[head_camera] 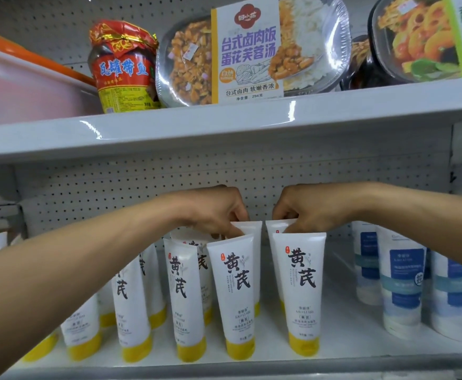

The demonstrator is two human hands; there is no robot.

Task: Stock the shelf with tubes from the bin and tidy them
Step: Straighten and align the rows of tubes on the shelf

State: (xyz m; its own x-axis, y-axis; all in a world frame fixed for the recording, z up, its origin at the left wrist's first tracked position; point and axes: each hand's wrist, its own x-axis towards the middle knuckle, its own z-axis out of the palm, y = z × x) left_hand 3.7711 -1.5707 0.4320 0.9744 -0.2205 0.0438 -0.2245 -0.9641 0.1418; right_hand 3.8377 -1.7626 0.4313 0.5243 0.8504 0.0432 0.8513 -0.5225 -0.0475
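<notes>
- The upper shelf board [224, 127] spans the frame above both your hands, and the pegboard back wall [114, 187] stands close behind your knuckles.
- High to the left of your left hand [219, 212], a pink bin [27, 89] with an orange rim sits on that upper board.
- Directly above your hands, a ready meal [249, 50] leans upright beside a red-wrapped jar [123, 69]. A second ready meal [421, 37] stands above your right forearm.
- To the right of your right hand [301, 209], blue-labelled tubes [405, 283] stand cap-down on the lower shelf [345, 325], under your forearm.
- Below and left of your left hand, yellow-capped tubes [182, 297] stand cap-down in rows, several crowded and leaning together.
- Just beneath your hands, the left front tube [238, 292] and right front tube [301, 292] stand apart, screening the ones behind.
- Your left hand, fingers curled, pinches the crimped top of the left rear tube [249, 229].
- Your right hand, fingers curled, pinches the top of the right rear tube [275, 229].
</notes>
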